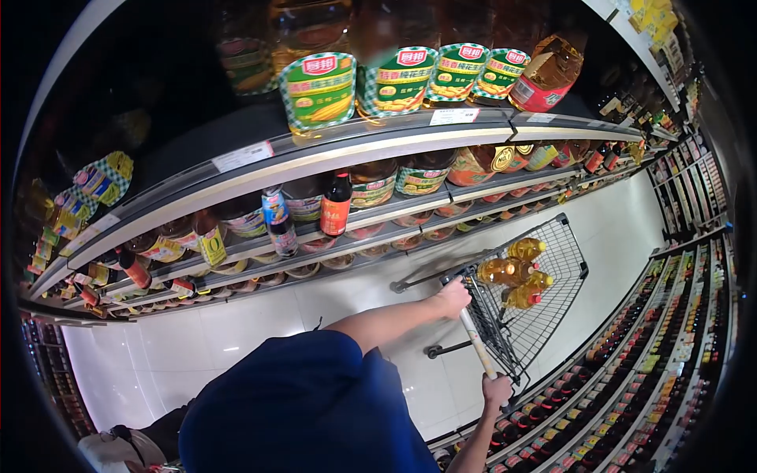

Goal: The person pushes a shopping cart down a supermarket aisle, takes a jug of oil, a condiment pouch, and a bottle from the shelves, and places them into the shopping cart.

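My left hand point(453, 298) is wrapped around the near-shelf end of the shopping cart's handle. At the other end of the same handle bar point(479, 344), my right hand point(497, 389) is also closed on it. The wire shopping cart point(564, 303) stands ahead of me in the aisle. Several bottles of golden oil point(505, 272) are grouped inside its basket, some with yellow caps and one with a red cap. My arms reach forward from a dark blue shirt point(303, 402).
To my left runs a long shelf point(378, 146) with large oil bottles point(319, 91) on top and smaller sauce bottles point(335, 206) hanging at its lower edge. Another shelf point(599, 394) of dark bottles lines my right. A pale tiled floor point(252, 323) lies between.
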A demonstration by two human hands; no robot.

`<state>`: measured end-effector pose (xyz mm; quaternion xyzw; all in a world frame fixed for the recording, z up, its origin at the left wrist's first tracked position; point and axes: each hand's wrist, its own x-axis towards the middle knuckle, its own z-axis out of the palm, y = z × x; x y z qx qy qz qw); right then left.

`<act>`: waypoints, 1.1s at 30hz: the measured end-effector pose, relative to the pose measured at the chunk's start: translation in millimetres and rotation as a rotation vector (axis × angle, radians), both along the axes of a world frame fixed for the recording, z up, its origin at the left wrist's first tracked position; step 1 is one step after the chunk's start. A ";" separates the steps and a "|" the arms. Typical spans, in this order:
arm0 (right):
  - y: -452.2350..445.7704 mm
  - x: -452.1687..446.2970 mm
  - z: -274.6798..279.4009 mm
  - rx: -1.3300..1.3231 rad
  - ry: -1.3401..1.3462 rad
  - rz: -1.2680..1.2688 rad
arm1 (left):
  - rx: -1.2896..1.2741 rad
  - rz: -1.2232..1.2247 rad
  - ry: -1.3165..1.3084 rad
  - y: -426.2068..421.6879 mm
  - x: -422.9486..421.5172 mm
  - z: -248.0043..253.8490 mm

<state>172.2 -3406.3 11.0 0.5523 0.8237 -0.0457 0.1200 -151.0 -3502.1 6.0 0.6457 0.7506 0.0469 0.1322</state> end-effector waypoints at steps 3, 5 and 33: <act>-28.7 1.6 5.3 0.019 0.004 0.002 | -0.004 0.001 0.033 -27.2 5.3 -2.1; -47.3 5.9 4.3 0.045 0.034 0.005 | -0.038 0.020 0.014 -42.7 7.5 -4.0; -288.6 35.4 -4.9 0.074 0.113 0.035 | -0.117 0.032 0.095 -296.1 31.7 5.6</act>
